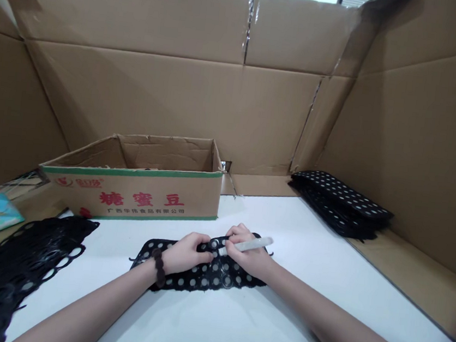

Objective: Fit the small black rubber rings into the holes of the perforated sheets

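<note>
While our left hand [184, 253] bears on the dotted black piece [186, 284], our right hand [247, 258] grips a white pen-like tool [253, 244], its tip down at that piece. Our hands sit close together; whether the left fingertips pinch the material or merely press it, we cannot tell. The piece lies on the white table [194, 326], nearer us than the printed carton [167, 200] and towards its right end. Near us, left of the carton, spreads black netting [38, 248]; off to the carton's right is a pile of dotted pieces [339, 203].

As we judge it, the tool could skid into our left thumb, since tip and thumb are so near. If our left hand eased off, the limp-looking material might bunch or creep under the tip, and its ragged near edge could snag or tear if pulled.
</note>
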Demonstrator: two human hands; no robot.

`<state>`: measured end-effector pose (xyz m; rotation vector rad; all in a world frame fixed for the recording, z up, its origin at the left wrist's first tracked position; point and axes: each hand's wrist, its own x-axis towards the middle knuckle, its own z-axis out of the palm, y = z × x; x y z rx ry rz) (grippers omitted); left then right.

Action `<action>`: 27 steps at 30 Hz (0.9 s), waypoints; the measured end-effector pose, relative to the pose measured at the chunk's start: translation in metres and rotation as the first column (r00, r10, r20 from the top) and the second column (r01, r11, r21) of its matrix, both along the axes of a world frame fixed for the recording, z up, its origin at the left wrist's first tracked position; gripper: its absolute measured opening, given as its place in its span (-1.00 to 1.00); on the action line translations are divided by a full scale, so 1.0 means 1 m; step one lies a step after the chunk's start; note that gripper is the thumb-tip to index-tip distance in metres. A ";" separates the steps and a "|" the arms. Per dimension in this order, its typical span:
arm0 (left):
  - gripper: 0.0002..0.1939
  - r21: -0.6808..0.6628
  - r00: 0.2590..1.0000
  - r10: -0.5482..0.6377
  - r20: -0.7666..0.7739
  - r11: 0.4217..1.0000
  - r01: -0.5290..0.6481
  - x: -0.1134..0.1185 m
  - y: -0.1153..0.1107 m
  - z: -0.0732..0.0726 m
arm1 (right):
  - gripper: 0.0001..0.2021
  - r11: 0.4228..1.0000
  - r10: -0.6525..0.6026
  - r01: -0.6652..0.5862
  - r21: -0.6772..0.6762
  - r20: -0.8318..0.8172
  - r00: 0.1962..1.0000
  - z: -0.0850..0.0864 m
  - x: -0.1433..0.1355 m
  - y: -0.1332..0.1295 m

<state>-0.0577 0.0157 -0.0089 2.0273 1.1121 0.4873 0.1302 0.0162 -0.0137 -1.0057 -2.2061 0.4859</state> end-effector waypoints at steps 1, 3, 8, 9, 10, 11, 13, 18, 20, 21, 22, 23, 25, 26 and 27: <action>-0.84 0.016 1.000 0.017 -0.010 1.000 -0.017 0.001 -0.001 0.000 | -0.72 1.000 -0.008 0.008 0.025 0.008 1.000 -0.001 -0.001 0.000; -0.84 0.058 0.997 0.065 -0.039 0.996 -0.063 0.003 -0.003 -0.001 | -0.72 0.997 -0.028 0.026 0.072 0.032 0.999 -0.003 -0.002 0.000; -0.84 0.146 0.979 0.186 -0.088 0.974 -0.172 0.008 -0.008 -0.006 | -0.73 0.982 -0.096 0.073 0.175 0.128 0.987 -0.010 -0.007 0.000; -0.85 0.155 0.976 0.200 -0.087 0.970 -0.185 0.008 -0.009 -0.007 | -0.73 0.978 -0.118 0.089 0.190 0.145 0.982 -0.011 -0.008 0.000; -0.86 0.163 0.974 0.211 -0.082 0.967 -0.195 0.009 -0.010 -0.007 | -0.74 0.974 -0.142 0.109 0.198 0.160 0.977 -0.012 -0.009 0.000; -0.86 0.170 0.974 0.214 -0.075 0.965 -0.199 0.009 -0.011 -0.008 | -0.74 0.970 -0.165 0.128 0.205 0.173 0.971 -0.013 -0.011 0.000; -0.87 0.166 0.976 0.210 -0.060 0.966 -0.198 0.009 -0.011 -0.008 | -0.74 0.962 -0.200 0.156 0.223 0.194 0.960 -0.014 -0.013 0.001; -0.85 0.060 0.990 0.137 -0.014 0.989 -0.136 0.006 -0.007 -0.004 | -0.76 0.947 -0.219 0.164 0.277 0.182 0.959 -0.013 -0.015 0.004; -0.84 0.032 0.994 0.107 -0.010 0.994 -0.107 0.004 -0.005 -0.001 | -0.74 0.958 -0.202 0.166 0.233 0.141 0.969 -0.010 -0.013 0.004; -0.83 0.034 0.995 0.102 -0.014 0.994 -0.101 0.004 -0.005 0.000 | -0.73 0.969 -0.180 0.155 0.195 0.119 0.977 -0.008 -0.011 0.004; -0.80 0.044 0.995 0.097 -0.021 0.994 -0.096 0.003 -0.006 0.001 | -0.72 0.979 -0.150 0.134 0.153 0.101 0.983 -0.006 -0.008 0.003; -0.77 0.057 0.996 0.090 -0.030 0.995 -0.088 0.002 -0.006 0.002 | -0.71 0.988 -0.117 0.107 0.116 0.090 0.989 -0.004 -0.006 0.002; -0.71 0.078 0.997 0.063 -0.047 0.995 -0.059 0.001 -0.008 0.003 | -0.71 0.996 -0.061 0.055 0.069 0.091 0.994 -0.001 -0.002 0.000; -0.71 0.083 0.997 0.048 -0.053 0.996 -0.044 0.001 -0.009 0.004 | -0.71 0.998 -0.041 0.036 0.058 0.101 0.994 0.000 0.000 -0.001; -0.71 0.085 0.998 0.036 -0.057 0.996 -0.031 0.002 -0.010 0.005 | -0.71 0.998 -0.033 0.027 0.053 0.112 0.993 0.000 0.001 -0.002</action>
